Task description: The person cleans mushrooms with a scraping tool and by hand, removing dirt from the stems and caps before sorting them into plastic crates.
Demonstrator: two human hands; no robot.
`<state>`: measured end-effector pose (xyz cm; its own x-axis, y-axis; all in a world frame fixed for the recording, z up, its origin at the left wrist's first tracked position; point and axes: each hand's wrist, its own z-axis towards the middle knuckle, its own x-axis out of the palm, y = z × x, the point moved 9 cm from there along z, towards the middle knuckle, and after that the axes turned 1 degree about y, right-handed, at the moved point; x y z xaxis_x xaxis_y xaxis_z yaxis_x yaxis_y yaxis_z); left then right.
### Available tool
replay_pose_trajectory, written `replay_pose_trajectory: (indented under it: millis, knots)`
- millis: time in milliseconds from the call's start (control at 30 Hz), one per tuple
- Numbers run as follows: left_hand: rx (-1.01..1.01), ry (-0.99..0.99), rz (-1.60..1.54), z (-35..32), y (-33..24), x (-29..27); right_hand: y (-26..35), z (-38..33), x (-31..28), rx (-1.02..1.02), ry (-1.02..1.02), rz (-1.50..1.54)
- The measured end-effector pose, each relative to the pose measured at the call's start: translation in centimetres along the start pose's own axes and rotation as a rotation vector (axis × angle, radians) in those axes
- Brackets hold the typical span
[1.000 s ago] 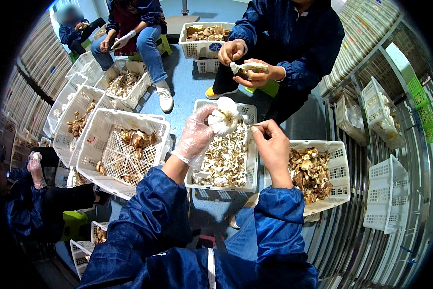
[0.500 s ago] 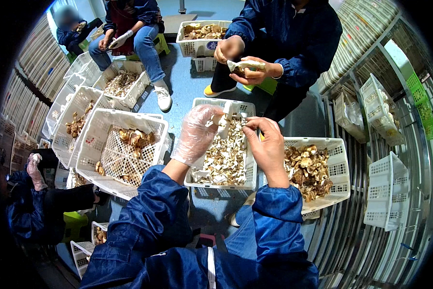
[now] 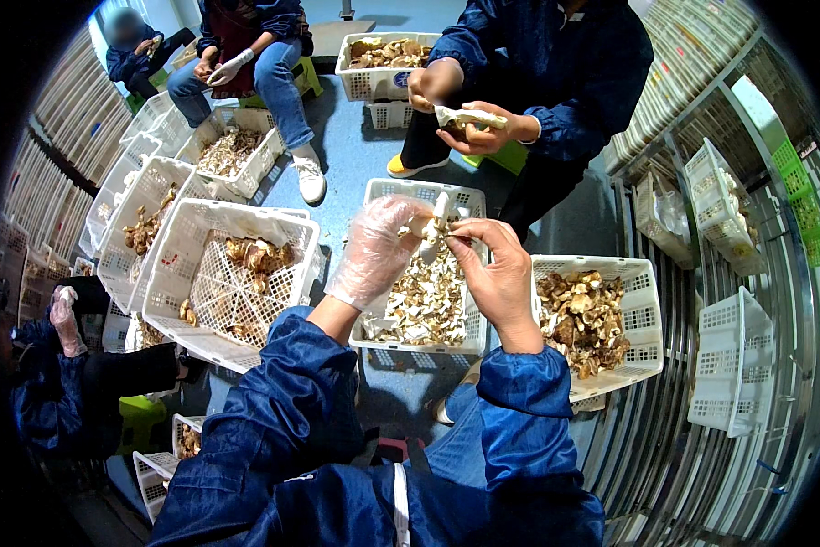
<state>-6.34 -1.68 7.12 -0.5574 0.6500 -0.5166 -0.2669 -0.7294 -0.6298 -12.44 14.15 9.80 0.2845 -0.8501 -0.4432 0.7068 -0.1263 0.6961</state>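
Note:
My left hand [image 3: 373,253], in a clear plastic glove, is closed on a pale mushroom [image 3: 438,221] with its stem end up. Bare, my right hand [image 3: 503,278] pinches the right side of the same mushroom between thumb and fingers. The fingertips partly hide where they touch it. Both hands are over a white plastic crate [image 3: 410,347] strewn with small white and brown mushroom pieces [image 3: 421,305].
To the right stands a white crate [image 3: 643,319] of brown mushrooms [image 3: 579,326]; a larger crate [image 3: 168,292] at left holds a few clusters. Across from me a co-worker [image 3: 556,64] handles a mushroom. Racks [image 3: 711,365] with baskets line the right side.
My right hand has moved slightly left, against the mushroom, and the small white bit at its fingertips no longer shows. The mushroom's pale stem now points up between my hands.

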Motion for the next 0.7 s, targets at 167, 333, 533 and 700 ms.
replay_pose_trajectory:
  millis: [167,333,533,700]
  knots:
    - [0.016,0.024,-0.026,-0.2,0.3,0.5,-0.1,-0.1,0.2,0.033,0.007,0.028]
    - [0.017,0.013,-0.044,-0.4,0.2,0.6,0.0,-0.1,0.1,0.024,-0.018,0.028]
    - [-0.172,0.019,-0.225,-0.8,1.6,1.1,-1.2,-0.3,0.4,0.148,-0.025,0.177]
    - [-0.056,-0.002,-0.067,-0.4,0.9,0.6,-0.8,-0.3,0.2,0.096,-0.018,0.16]
